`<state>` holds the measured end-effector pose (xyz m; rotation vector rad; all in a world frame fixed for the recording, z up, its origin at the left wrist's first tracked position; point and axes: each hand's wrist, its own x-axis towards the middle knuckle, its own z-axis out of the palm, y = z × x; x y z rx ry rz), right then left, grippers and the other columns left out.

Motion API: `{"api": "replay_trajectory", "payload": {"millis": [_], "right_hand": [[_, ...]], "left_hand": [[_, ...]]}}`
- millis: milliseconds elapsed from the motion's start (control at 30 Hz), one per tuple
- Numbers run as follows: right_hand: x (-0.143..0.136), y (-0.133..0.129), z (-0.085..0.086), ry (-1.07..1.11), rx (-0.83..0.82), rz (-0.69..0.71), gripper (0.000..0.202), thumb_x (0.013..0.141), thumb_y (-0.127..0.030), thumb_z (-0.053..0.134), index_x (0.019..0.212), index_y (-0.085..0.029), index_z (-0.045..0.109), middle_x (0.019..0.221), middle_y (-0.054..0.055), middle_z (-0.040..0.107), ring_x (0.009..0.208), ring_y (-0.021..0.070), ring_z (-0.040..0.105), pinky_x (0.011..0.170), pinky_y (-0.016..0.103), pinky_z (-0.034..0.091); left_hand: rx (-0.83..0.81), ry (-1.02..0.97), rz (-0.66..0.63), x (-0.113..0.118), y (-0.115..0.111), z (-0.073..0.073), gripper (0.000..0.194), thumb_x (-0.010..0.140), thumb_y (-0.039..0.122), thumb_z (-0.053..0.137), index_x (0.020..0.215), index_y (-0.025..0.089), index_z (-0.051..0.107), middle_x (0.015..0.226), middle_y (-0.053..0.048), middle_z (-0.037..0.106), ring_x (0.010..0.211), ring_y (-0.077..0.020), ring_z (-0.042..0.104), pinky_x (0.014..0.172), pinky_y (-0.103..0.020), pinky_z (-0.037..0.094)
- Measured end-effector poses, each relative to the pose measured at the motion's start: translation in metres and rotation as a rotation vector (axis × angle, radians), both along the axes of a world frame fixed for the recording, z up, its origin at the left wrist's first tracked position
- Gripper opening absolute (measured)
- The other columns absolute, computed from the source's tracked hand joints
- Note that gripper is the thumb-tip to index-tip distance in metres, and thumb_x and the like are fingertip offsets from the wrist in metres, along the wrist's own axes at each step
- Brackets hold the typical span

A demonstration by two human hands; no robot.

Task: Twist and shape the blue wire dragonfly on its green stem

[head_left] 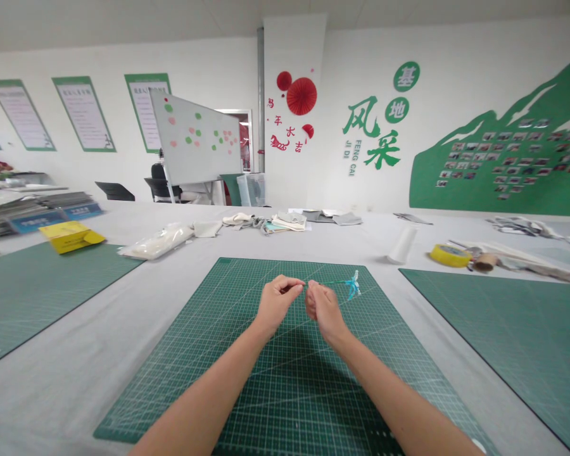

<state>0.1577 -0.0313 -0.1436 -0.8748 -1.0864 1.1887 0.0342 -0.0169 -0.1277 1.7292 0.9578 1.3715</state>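
A small handmade flower with blue and white petals points to the right on a thin green stem. My right hand is closed around that stem, with the blossom sticking out beyond it. Just to the left, my left hand pinches thumb against fingertips at the stem's other end; the tip between them is too small to make out clearly. Both hands are close together above a green cutting mat with a white grid.
Further cutting mats lie left and right. Across the table are a yellow box, a plastic-wrapped pack, folded cloths, a white roll and yellow tape. Stacked papers stand far left.
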Motion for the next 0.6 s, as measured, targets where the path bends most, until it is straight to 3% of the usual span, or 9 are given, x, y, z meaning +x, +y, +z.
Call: {"api": "replay_trajectory", "payload": {"millis": [267, 467, 600], "right_hand": [[0.0058, 0.0002, 0.0072, -0.008, 0.021, 0.005, 0.043, 0.081, -0.046, 0.047, 0.052, -0.021, 0.028, 0.043, -0.009, 0.024, 0.034, 0.0046, 0.018, 0.034, 0.02, 0.012], [0.0069, 0.001, 0.0069, -0.049, 0.054, -0.019, 0.043, 0.081, -0.045, 0.047, 0.051, -0.021, 0.029, 0.043, -0.008, 0.025, 0.035, 0.0048, 0.019, 0.034, 0.02, 0.013], [0.0082, 0.0018, 0.0046, -0.104, 0.061, -0.047, 0.042, 0.082, -0.045, 0.046, 0.051, -0.021, 0.031, 0.043, -0.008, 0.025, 0.036, 0.0057, 0.02, 0.035, 0.021, 0.014]], "left_hand": [[0.028, -0.015, 0.012, -0.0035, 0.0016, 0.0019, 0.026, 0.083, 0.031, 0.048, 0.095, 0.018, 0.068, 0.091, -0.006, 0.065, 0.079, -0.0157, 0.057, 0.069, -0.025, 0.043], [0.176, 0.141, 0.025, -0.0022, -0.0035, 0.0062, 0.022, 0.083, 0.028, 0.049, 0.09, 0.021, 0.069, 0.08, -0.004, 0.064, 0.075, -0.0154, 0.056, 0.07, -0.025, 0.041], [0.145, 0.18, 0.001, -0.0008, -0.0045, 0.0057, 0.022, 0.083, 0.027, 0.047, 0.085, 0.021, 0.069, 0.073, -0.002, 0.065, 0.072, -0.0159, 0.058, 0.071, -0.026, 0.042]]}}
